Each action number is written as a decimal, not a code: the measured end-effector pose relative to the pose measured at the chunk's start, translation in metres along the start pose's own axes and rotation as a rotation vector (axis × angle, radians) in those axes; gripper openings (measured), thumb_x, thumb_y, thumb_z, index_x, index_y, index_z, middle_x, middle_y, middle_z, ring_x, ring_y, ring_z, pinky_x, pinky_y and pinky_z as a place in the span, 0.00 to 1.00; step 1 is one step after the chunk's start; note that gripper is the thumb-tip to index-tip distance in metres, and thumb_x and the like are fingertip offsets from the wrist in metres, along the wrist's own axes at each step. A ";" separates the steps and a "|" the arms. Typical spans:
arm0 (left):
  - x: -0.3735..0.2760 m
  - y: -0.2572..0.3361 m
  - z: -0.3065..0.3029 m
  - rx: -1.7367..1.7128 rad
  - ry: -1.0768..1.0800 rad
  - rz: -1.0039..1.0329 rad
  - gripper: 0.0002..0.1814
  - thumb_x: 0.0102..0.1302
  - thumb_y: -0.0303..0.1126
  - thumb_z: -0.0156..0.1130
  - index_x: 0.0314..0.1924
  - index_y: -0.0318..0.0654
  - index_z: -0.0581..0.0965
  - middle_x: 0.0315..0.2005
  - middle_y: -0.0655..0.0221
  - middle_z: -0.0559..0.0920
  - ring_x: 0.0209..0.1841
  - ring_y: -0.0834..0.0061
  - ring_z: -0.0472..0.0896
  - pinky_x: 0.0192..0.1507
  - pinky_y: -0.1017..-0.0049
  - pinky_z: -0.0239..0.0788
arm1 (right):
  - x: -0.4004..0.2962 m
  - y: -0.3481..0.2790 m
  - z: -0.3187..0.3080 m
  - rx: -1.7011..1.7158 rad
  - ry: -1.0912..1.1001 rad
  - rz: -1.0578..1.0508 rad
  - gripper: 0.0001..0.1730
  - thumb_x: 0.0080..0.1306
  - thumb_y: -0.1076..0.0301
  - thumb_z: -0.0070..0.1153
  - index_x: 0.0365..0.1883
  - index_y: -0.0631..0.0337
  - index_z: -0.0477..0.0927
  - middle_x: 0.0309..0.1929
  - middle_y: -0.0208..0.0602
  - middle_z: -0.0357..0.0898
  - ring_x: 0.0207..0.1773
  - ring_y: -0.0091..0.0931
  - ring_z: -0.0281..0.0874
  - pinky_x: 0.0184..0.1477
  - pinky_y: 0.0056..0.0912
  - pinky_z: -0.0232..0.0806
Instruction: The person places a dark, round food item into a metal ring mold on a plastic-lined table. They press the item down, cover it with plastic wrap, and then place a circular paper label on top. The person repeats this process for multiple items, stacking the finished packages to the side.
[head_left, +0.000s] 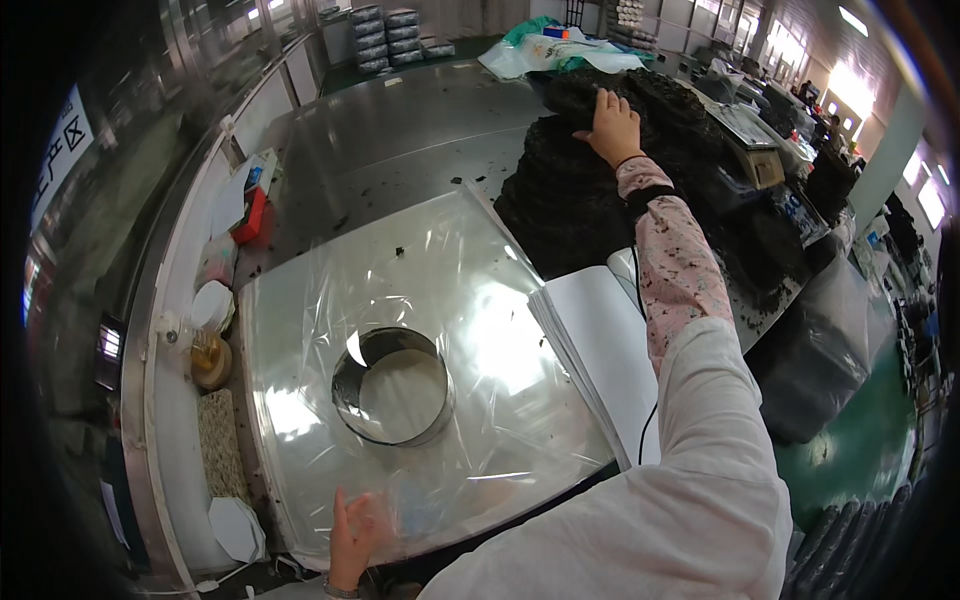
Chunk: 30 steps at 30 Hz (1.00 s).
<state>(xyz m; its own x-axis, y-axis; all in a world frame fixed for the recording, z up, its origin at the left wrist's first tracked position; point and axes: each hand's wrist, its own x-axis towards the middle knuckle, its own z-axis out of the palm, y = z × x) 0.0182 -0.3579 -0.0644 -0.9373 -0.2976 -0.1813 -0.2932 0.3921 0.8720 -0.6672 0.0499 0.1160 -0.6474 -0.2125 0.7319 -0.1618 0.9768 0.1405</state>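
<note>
My right hand (616, 127) reaches far forward, its fingers resting on a stack of dark, thin, rough-edged sheets (577, 172) that look like dried seaweed; whether it grips one cannot be told. My left hand (356, 529) is low at the near edge of a stack of clear plastic film (487, 420), fingers apart and partly blurred, with nothing seen in it. A round metal ring (446, 405) stands upright on the film, in front of my left hand. A few dark flakes lie on the film.
White paper sheets (600, 322) lie right of the film. Along the left ledge are a red box (250, 216), a jar with amber contents (208, 356) and a speckled block (219, 442). A large plastic bag (817, 360) stands at right; a plastic sack (559, 52) lies at the back.
</note>
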 end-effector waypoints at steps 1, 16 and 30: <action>-0.001 -0.004 -0.001 0.025 0.015 -0.011 0.44 0.77 0.39 0.60 0.82 0.32 0.48 0.62 0.55 0.82 0.62 0.66 0.81 0.61 0.71 0.73 | -0.001 -0.010 -0.005 -0.051 0.010 -0.013 0.56 0.55 0.44 0.77 0.74 0.61 0.65 0.70 0.47 0.72 0.73 0.47 0.69 0.68 0.56 0.64; -0.003 -0.025 -0.030 0.049 0.196 -0.044 0.39 0.78 0.42 0.61 0.79 0.32 0.58 0.56 0.54 0.85 0.54 0.64 0.84 0.58 0.68 0.74 | 0.030 0.040 -0.037 0.053 0.322 -0.148 0.25 0.67 0.61 0.65 0.60 0.61 0.75 0.55 0.44 0.82 0.59 0.42 0.81 0.57 0.43 0.77; -0.036 -0.197 -0.203 1.019 0.610 -0.297 0.20 0.78 0.33 0.59 0.61 0.25 0.78 0.57 0.44 0.82 0.59 0.44 0.80 0.64 0.57 0.70 | -0.293 0.007 -0.174 0.423 0.012 -0.378 0.48 0.53 0.77 0.71 0.75 0.61 0.68 0.78 0.47 0.64 0.80 0.49 0.61 0.77 0.53 0.60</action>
<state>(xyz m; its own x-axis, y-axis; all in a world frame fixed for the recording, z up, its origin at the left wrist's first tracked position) 0.1481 -0.6017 -0.1376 -0.6473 -0.7432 0.1694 -0.7506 0.6602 0.0286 -0.3494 0.1242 0.0187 -0.4784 -0.5428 0.6903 -0.6666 0.7362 0.1169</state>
